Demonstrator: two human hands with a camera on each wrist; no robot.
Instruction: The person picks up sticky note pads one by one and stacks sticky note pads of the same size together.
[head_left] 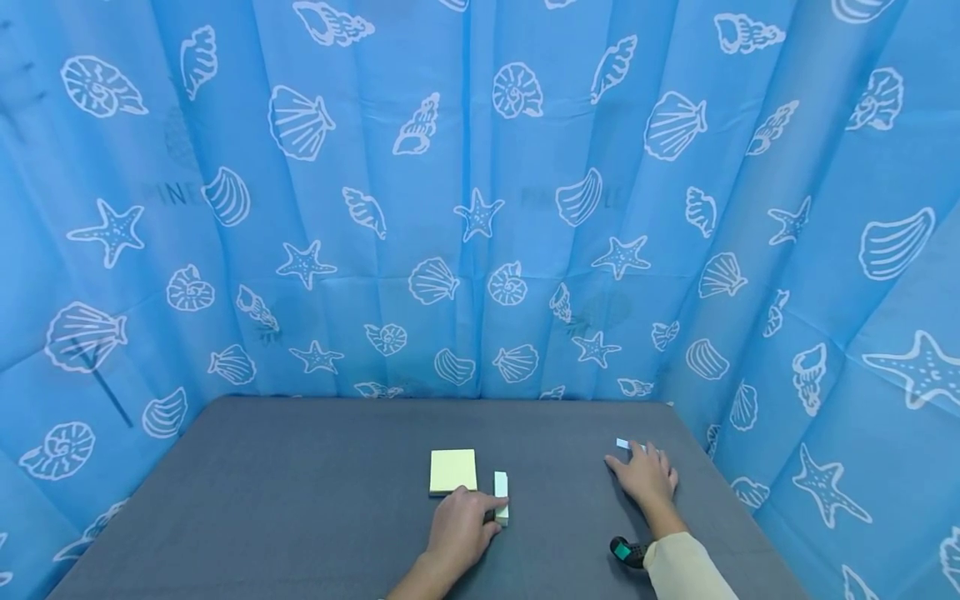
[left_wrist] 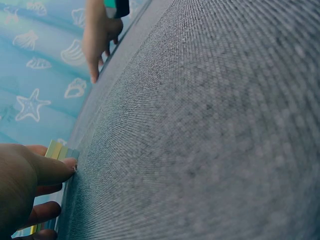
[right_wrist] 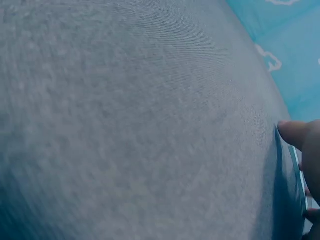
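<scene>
Blue curtain (head_left: 480,208) with white shells and starfish all around, and a gray table (head_left: 300,500) below it.

Going left to right on the table: first a yellow pad of sticky notes (head_left: 453,471), lying flat near the middle. Just beside it, at 3 o'clock from it, a small white block (head_left: 501,496), long and thin, pointing to 12 o'clock.

Left hand (head_left: 461,525) at 6 o'clock from the pad, resting on the table. Fingers curled a bit, with fingertips (left_wrist: 67,165) touching the near end of the white block. From the left wrist view, thumb and fingers on either side of the block's end, so pinching it lightly.

Farther right, well apart, right hand (head_left: 643,477) lying flat on the table, fingers spread and straight, holding nothing. Small white piece (head_left: 624,444) just at its fingertips, at 11 o'clock from the hand. Hard to see if touching or not.

Cream sleeve (head_left: 686,567) on the right arm, and a dark wrist band with a green spot (head_left: 626,551) at 9 o'clock from the sleeve.
</scene>
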